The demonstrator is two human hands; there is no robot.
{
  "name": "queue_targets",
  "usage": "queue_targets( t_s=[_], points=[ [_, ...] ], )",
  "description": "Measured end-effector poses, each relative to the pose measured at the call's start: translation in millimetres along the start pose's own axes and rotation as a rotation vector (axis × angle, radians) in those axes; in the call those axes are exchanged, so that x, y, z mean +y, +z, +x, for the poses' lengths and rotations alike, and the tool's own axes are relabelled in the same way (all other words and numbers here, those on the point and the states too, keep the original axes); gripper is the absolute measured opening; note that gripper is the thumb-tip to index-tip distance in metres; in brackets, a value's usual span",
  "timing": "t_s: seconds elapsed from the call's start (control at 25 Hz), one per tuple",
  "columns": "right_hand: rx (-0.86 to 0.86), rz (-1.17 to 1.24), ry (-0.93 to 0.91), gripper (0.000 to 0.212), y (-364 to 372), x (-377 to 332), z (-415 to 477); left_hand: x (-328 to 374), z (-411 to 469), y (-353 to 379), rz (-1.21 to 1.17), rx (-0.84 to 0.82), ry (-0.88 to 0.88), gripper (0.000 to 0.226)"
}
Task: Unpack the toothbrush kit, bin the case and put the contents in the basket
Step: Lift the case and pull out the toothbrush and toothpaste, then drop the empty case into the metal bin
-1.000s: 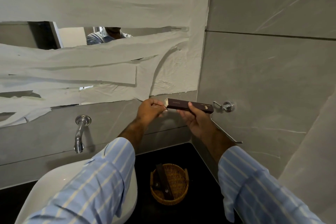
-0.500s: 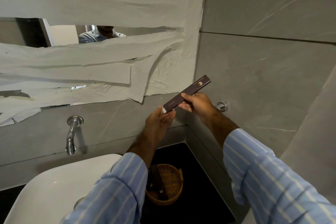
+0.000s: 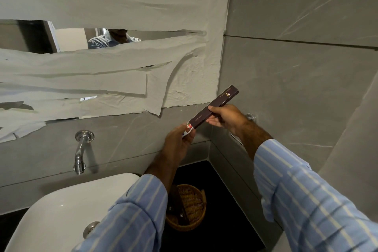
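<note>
At the far left a white washbasin (image 3: 61,210) is seen below a wall tap (image 3: 81,149), and above them a mirror (image 3: 26,35) is largely covered with strips of paper. Neither is involved in the work.

Moving right, the left hand (image 3: 177,143) is raised in front of the wall, its forearm rising steeply from a striped sleeve. Its fingers are closed around the first of the contents (image 3: 188,129), a white piece with red print, which is being drawn from the lower, open end of the case (image 3: 213,107). Whether this piece is the toothpaste or the brush cannot be told. Below the left forearm, a wicker basket (image 3: 196,202) stands on the dark table (image 3: 225,221); dark packets already lie in it, but nothing from this kit is seen there.

Further right, the slim dark case is held tilted, its closed end up and to the right. It is gripped about its middle by the right hand (image 3: 227,116), thumb on top and fingers beneath, with the right forearm reaching in from the lower right.

The task is judged to be at an early stage: the case has been opened and the contents are only partly out. The contents have yet to be placed in the basket and the case has yet to be binned; no bin is in view.
</note>
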State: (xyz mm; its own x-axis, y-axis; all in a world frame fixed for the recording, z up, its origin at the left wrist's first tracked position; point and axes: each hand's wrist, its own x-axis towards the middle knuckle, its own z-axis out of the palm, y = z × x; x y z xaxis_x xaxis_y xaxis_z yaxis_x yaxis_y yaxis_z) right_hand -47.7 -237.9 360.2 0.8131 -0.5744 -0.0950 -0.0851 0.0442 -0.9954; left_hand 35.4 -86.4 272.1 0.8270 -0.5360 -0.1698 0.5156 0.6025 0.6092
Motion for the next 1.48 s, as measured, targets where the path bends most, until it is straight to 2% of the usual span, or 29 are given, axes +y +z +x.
queue_targets(
  t_s=[0.16, 0.28, 0.4, 0.6, 1.0, 1.2, 1.36, 1.48],
  points=[
    [0.012, 0.028, -0.007, 0.027, -1.0, 1.8, 2.0, 4.5, -1.0, -8.6, 0.175, -0.132, 0.021, 0.013],
    [0.058, 0.035, -0.038, 0.022, -5.0, -0.1, 3.7, 6.7, -1.6, -17.2, 0.347, -0.14, 0.068, 0.01],
    [0.12, 0.054, -0.095, 0.014, -11.0, -3.1, 5.2, 11.6, -0.4, -25.0, 0.349, -0.116, 0.077, 0.013],
    [0.222, 0.105, -0.17, 0.012, -19.8, -10.3, 5.6, 17.9, -0.7, -38.4, 0.315, -0.083, 0.075, 0.012],
    [0.389, 0.148, -0.262, 0.027, -26.7, -6.2, -0.1, 31.7, -8.4, -77.2, 0.208, -0.01, 0.036, 0.009],
    [0.298, 0.076, -0.101, 0.025, -25.9, 24.6, -12.7, 22.2, -12.7, -85.3, 0.167, 0.098, 0.126, 0.009],
    [0.195, 0.093, 0.037, 0.013, -20.8, 74.4, -28.6, -4.8, -20.7, -96.8, 0.177, 0.146, 0.058, 0.019],
    [0.153, 0.103, 0.161, 0.021, -19.7, 121.6, -43.8, -32.4, -31.5, -107.9, 0.133, 0.173, -0.032, 0.022]
  ],
)
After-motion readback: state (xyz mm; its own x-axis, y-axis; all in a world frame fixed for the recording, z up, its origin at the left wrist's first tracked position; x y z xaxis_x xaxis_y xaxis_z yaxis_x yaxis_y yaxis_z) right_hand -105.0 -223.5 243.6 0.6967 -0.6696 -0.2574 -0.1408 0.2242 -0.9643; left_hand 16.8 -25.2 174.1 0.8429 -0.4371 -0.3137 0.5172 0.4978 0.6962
